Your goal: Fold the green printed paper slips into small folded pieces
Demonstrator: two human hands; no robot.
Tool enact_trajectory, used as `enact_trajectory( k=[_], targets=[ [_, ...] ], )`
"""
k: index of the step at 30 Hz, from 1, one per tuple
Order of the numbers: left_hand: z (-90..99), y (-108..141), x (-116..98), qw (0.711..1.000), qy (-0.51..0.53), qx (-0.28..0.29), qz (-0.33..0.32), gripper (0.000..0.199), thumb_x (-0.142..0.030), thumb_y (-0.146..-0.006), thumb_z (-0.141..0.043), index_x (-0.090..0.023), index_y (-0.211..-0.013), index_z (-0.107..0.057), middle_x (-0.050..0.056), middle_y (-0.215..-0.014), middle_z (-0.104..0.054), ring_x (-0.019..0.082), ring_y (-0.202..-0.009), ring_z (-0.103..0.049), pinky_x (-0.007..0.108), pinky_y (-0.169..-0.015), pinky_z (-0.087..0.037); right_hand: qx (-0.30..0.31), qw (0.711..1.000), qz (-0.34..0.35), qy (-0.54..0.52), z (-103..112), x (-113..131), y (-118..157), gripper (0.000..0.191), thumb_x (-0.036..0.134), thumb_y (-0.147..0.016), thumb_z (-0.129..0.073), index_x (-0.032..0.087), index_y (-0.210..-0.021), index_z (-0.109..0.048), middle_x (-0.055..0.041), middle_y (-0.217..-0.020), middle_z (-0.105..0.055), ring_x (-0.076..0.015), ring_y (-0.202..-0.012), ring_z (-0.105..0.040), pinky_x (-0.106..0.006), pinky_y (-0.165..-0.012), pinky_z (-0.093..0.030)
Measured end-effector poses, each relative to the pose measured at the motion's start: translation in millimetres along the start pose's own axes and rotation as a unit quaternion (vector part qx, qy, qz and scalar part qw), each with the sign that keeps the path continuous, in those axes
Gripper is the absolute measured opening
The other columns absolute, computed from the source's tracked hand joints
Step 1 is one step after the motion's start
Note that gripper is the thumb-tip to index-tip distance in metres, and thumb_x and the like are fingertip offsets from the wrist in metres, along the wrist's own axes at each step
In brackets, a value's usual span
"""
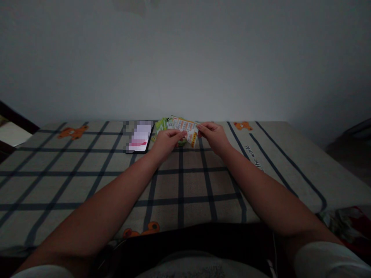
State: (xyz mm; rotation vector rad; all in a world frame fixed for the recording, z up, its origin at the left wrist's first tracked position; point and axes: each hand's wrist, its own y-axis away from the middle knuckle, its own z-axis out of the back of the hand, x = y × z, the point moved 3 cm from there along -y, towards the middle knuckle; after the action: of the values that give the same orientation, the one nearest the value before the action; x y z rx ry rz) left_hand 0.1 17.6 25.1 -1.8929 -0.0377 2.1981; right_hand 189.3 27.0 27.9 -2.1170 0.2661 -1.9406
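Note:
Between my two hands is a printed paper card (187, 127), white with orange-red blocks of print and a yellow band, tilted down to the right. My left hand (168, 143) pinches its lower left edge between thumb and fingers. At its right end, my right hand (213, 135) is closed on the card's upper corner. Behind and left of it are green printed cards (164, 124), partly hidden by the card and my left hand; whether that hand also touches them I cannot tell. A phone (140, 137) with a lit, partly blurred screen lies left of my left hand.
A checked tablecloth (116, 185) with orange bear prints covers the table. The table's far edge meets a plain grey wall (185, 58). Dark wooden furniture (8, 112) stands at the left, and a red and green patterned cloth (350, 227) is at the lower right.

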Motion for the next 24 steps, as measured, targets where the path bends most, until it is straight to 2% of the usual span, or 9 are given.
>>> enact_trajectory(
  k=[5, 8, 11, 18, 24],
  targets=[
    [1.7, 0.3, -4.7, 1.000, 0.016, -0.026, -0.005, 0.037, -0.053, -0.072, -0.073, -0.017, -0.071, -0.068, -0.001, -0.065, -0.058, 0.010, -0.056, -0.046, 0.023, -0.051, -0.036, 0.038, 0.998, -0.040, -0.022, -2.4, -0.7, 0.1, 0.025, 0.042, -0.072, -0.076, 0.018, -0.073, -0.070, -0.0006, -0.067, -0.067, -0.0111, -0.062, -0.058, -0.027, -0.062, -0.047],
    [2.4, 0.8, -4.9, 0.998, 0.040, -0.045, -0.006, 0.034, -0.051, -0.072, -0.074, -0.017, -0.071, -0.066, -0.001, -0.066, -0.057, 0.011, -0.059, -0.048, 0.023, -0.052, -0.037, 0.060, 0.996, -0.059, 0.000, -1.7, -3.0, 0.2, 0.025, 0.042, -0.071, -0.075, 0.018, -0.071, -0.068, -0.0005, -0.067, -0.068, -0.0108, -0.062, -0.058, -0.027, -0.063, -0.047],
    [3.0, 0.7, -5.5, 0.999, 0.014, -0.042, -0.019, 0.034, -0.050, -0.073, -0.073, -0.016, -0.071, -0.067, -0.001, -0.065, -0.058, 0.010, -0.057, -0.047, 0.023, -0.052, -0.036, 0.070, 0.995, -0.064, 0.020, -0.4, -3.8, -0.1, 0.026, 0.042, -0.071, -0.075, 0.018, -0.069, -0.065, 0.0000, -0.065, -0.067, -0.0108, -0.061, -0.058, -0.026, -0.062, -0.048],
    [6.3, 0.5, -8.0, 0.998, -0.041, -0.036, -0.025, 0.037, -0.053, -0.074, -0.072, -0.017, -0.071, -0.069, -0.001, -0.063, -0.060, 0.010, -0.055, -0.046, 0.024, -0.052, -0.034, 0.064, 0.995, -0.058, 0.057, -0.7, 1.6, 0.5, 0.033, 0.049, -0.069, -0.078, 0.018, -0.074, -0.071, -0.0006, -0.066, -0.069, -0.0117, -0.063, -0.061, -0.028, -0.066, -0.052],
    [2.3, 2.2, -5.6, 0.999, 0.004, -0.045, 0.014, 0.042, -0.059, -0.072, -0.072, -0.018, -0.077, -0.073, 0.003, -0.073, -0.066, 0.014, -0.065, -0.055, 0.024, -0.053, -0.038, 0.018, 0.998, -0.058, 0.028, 3.2, 0.2, -1.8, 0.035, 0.050, -0.066, -0.081, 0.017, -0.075, -0.073, -0.0018, -0.066, -0.069, -0.0124, -0.062, -0.061, -0.030, -0.066, -0.053]
  ],
)
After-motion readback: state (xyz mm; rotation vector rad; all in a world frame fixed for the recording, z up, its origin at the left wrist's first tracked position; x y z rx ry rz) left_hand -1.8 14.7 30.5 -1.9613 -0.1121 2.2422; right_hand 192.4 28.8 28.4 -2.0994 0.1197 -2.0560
